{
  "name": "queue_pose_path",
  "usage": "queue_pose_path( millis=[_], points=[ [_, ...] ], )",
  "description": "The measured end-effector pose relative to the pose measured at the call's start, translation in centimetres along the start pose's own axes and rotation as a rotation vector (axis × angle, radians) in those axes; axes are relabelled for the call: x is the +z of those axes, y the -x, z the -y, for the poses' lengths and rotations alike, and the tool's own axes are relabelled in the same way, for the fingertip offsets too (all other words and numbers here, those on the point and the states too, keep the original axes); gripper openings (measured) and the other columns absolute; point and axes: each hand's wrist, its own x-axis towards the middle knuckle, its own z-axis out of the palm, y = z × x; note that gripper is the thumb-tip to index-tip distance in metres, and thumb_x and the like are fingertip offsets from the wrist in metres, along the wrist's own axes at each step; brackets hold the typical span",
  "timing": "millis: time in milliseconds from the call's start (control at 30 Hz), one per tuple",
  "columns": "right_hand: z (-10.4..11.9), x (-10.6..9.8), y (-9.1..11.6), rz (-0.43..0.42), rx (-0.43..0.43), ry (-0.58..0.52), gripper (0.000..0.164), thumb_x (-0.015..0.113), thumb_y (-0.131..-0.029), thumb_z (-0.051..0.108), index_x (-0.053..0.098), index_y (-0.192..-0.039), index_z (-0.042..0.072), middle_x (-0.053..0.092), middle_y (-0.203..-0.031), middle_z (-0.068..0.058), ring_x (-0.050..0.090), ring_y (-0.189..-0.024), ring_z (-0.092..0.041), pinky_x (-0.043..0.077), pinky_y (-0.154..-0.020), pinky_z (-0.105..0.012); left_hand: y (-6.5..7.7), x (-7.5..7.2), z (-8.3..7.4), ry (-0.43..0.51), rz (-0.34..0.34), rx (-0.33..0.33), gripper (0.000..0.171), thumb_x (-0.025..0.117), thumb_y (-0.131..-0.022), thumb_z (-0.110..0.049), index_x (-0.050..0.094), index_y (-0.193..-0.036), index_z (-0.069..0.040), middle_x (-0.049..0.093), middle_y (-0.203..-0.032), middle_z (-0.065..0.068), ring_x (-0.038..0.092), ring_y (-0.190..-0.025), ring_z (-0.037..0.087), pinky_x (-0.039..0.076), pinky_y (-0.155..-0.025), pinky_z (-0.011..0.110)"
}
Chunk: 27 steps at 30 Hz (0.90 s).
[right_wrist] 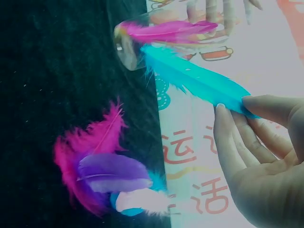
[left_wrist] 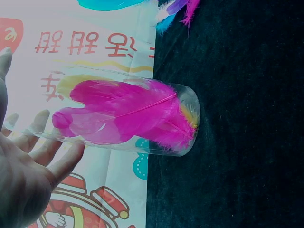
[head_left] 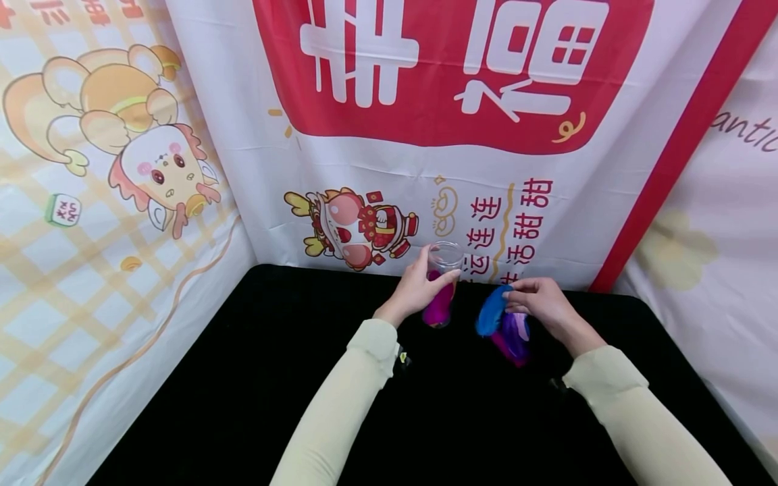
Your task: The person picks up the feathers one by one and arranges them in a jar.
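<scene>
"Fingers [right_wrist: 229, 142] busy on both hands?"

"Yep. Going down in size: black table [head_left: 304, 378], clear cup [head_left: 446, 255] upright on it with pink feathers [left_wrist: 118, 111] inside, then a blue feather [head_left: 492, 310] held near it, loose pile [right_wrist: 114, 172] just beside."

"What could go wrong?"

"Blue one might bend if it hits the cup crooked, I reckon. Cup looks light, so a bump could tip it."

"Grip?"

"Right hand [head_left: 541, 304]: thumb and fingertips nearly together, pinching one end of the blue feather. Left hand [head_left: 419, 287]: spread wide, curled round the cup's upper part."
</scene>
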Motion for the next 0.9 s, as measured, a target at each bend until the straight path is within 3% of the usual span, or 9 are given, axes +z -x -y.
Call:
queue_pose_path(
  millis=[533, 900],
  points=[
    [1.5, 0.2, -0.1, -0.056, -0.06, 0.043, 0.037, 0.066, -0.101, 0.013, 0.058, -0.125, -0.014, 0.075, -0.099, -0.004, 0.075, -0.083, -0.013, 0.061, -0.078, -0.028, 0.0, 0.1, 0.2, 0.012, 0.004, 0.002, 0.081, 0.068, -0.094, -0.058, 0.032, -0.156, -0.02, 0.058, -0.138, 0.007, 0.057, -0.129, 0.021, 0.044, -0.111, 0.042],
    [2.9, 0.2, 0.0, -0.107, -0.119, -0.003, 0.033, 0.069, -0.099, 0.012, 0.059, -0.121, -0.012, 0.074, -0.093, 0.003, 0.074, -0.086, -0.015, 0.061, -0.079, -0.03, 0.2, 0.0, -0.1, 0.009, 0.007, -0.014, 0.083, 0.067, -0.094, -0.059, 0.03, -0.157, -0.02, 0.054, -0.145, 0.01, 0.056, -0.132, 0.023, 0.043, -0.112, 0.043]
  ],
)
